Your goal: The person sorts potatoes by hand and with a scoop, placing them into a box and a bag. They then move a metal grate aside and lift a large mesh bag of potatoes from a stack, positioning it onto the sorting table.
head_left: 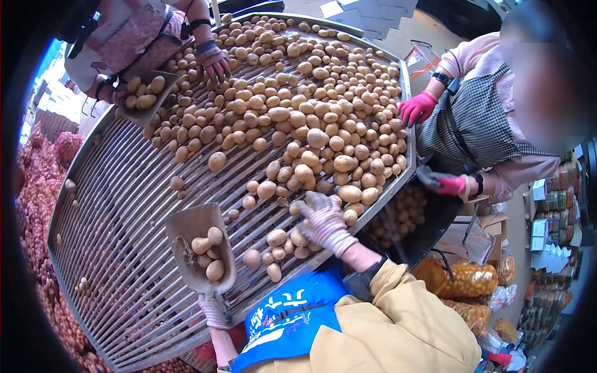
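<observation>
My left hand (213, 312), in a striped glove, is closed around the handle of a metal scoop (222, 273) at the near side of a slatted sorting table (130, 248). Several potatoes (215, 270) lie in the scoop, which rests over the bars. To the right, my right hand (326, 222), in a striped glove with grey fingertips, reaches over the near edge of the potato heap (317, 138). Its fingers are spread and touch potatoes, without a clear grip on one. A small group of potatoes (277, 237) sits just left of this hand.
Across the table, a co-worker's gloved hand (213, 61) touches potatoes beside a second loaded scoop (165, 93). Another co-worker's pink glove (418, 109) is at the right rim. Below that rim stands a dark bin with potatoes (404, 214); filled net bags (469, 280) lie behind.
</observation>
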### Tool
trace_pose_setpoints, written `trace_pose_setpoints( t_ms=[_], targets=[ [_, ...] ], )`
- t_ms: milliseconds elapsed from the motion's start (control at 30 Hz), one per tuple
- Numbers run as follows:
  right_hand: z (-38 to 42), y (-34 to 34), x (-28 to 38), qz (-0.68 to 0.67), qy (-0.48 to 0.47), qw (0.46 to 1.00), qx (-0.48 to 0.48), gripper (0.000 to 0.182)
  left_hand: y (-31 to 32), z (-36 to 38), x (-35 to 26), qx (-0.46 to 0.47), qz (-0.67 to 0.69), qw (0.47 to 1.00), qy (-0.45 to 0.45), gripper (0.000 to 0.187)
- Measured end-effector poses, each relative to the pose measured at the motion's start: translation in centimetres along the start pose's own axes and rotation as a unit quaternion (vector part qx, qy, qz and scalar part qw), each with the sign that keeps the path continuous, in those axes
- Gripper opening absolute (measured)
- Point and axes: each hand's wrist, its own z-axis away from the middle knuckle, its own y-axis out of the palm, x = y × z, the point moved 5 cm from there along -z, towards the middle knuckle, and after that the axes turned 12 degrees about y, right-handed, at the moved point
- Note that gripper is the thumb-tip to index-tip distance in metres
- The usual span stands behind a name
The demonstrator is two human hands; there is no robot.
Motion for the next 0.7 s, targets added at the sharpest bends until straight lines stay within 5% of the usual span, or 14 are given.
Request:
trace_pose_setpoints(
  t_ms=[100, 167, 233, 300, 367, 533, 600, 633, 700],
  targets=[
    [-0.9, 1.3, -1.9, -0.013, -0.047, 0.999, -0.009, 0.037, 0.6, -0.2, 0.3, 0.02, 0.007, 1.0, 0.011, 0.018],
    [-2.8, -2.7, -2.2, -0.099, -0.077, 0.986, -0.107, 0.033, 1.2, -0.2, 0.1, 0.029, 0.012, 0.999, 0.013, 0.019],
    [-4.4, -4.6, -3.3, -0.016, -0.021, 0.995, -0.1, 0.034, 1.6, -0.4, 0.8, 0.051, 0.035, 0.998, -0.003, 0.019],
    [-4.7, -3.3, -4.5, 0.067, 0.076, 0.993, 0.062, 0.037, 2.1, -0.6, 0.8, 0.055, 0.032, 0.998, -0.002, 0.017],
    [-2.7, -0.7, -3.5, 0.105, 0.031, 0.975, 0.195, 0.042, 2.9, -0.3, -0.2, 0.077, 0.029, 0.996, -0.016, 0.016],
    [-2.1, 0.9, -1.5, 0.03, 0.046, 0.972, 0.23, 0.046, 2.6, -1.0, 0.6, 0.078, 0.043, 0.996, -0.024, 0.016],
    [-1.4, 1.8, -1.5, -0.17, 0.069, 0.953, 0.239, 0.045, 2.0, -1.6, 1.9, 0.088, 0.045, 0.995, -0.015, 0.017],
    [-1.9, 2.9, -2.4, -0.326, 0.116, 0.888, 0.301, 0.048, 2.0, -1.6, 1.9, 0.088, 0.041, 0.995, -0.019, 0.018],
    [-3.5, 1.1, -3.7, -0.253, 0.156, 0.95, 0.093, 0.048, 2.2, -1.2, 0.9, 0.089, 0.029, 0.995, -0.022, 0.018]
  ],
)
